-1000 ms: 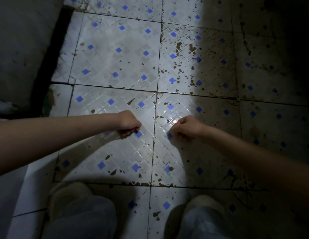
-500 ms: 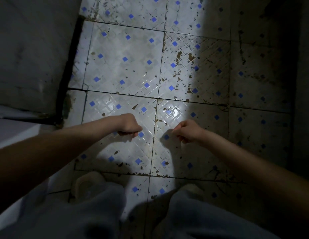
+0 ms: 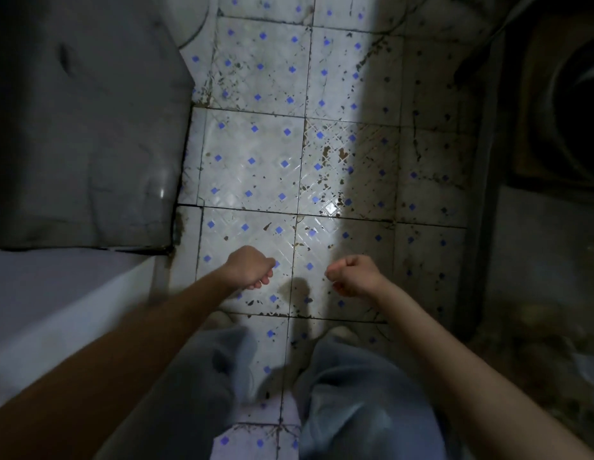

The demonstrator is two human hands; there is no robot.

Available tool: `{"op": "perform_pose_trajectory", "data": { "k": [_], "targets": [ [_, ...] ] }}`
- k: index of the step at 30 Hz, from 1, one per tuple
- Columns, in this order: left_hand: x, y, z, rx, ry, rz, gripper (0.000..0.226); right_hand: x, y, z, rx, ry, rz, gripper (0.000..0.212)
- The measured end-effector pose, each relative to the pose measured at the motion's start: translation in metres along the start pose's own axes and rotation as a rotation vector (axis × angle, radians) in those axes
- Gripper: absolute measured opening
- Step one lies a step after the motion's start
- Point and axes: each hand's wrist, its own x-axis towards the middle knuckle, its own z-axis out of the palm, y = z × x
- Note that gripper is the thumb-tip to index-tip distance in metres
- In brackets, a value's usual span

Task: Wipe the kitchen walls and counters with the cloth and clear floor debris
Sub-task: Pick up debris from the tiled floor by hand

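Note:
I look down at a white tiled floor (image 3: 255,161) with small blue diamonds, lit by a patch of light. Dark brown flecks of debris (image 3: 332,154) are scattered over the tiles, thickest near the middle right. My left hand (image 3: 250,270) hangs above the floor with its fingers curled into a loose fist. My right hand (image 3: 353,275) is level with it, also curled shut. I cannot see anything held in either hand. No cloth is in view. My legs in grey trousers (image 3: 355,393) and pale shoes (image 3: 342,332) stand below the hands.
A dark grey block or cabinet side (image 3: 83,127) fills the upper left, with a pale ledge (image 3: 56,293) below it. At the right, in shadow, a round dark basin or pan (image 3: 574,121) sits on a surface, above a dim wall.
The view has risen away from the floor. Both hands have lifted off the tiles and now look smaller, still curled. More of the left block and the right side shows.

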Motion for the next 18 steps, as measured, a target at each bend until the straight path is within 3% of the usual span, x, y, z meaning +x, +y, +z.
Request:
{"op": "perform_pose_trajectory", "data": {
  "k": [4,11,18],
  "targets": [
    [-0.061,0.009,-0.007,-0.196,0.044,-0.072,0.03,-0.063,-0.01,-0.004,0.046,0.004,0.023,0.014],
    [-0.157,0.02,-0.01,-0.452,-0.017,-0.178,0.036,-0.154,-0.023,-0.005,0.24,0.053,0.137,0.021],
    [-0.244,0.012,-0.019,-0.504,0.029,-0.206,0.03,-0.231,-0.03,-0.013,0.24,0.077,0.155,0.018]
  ]
}}
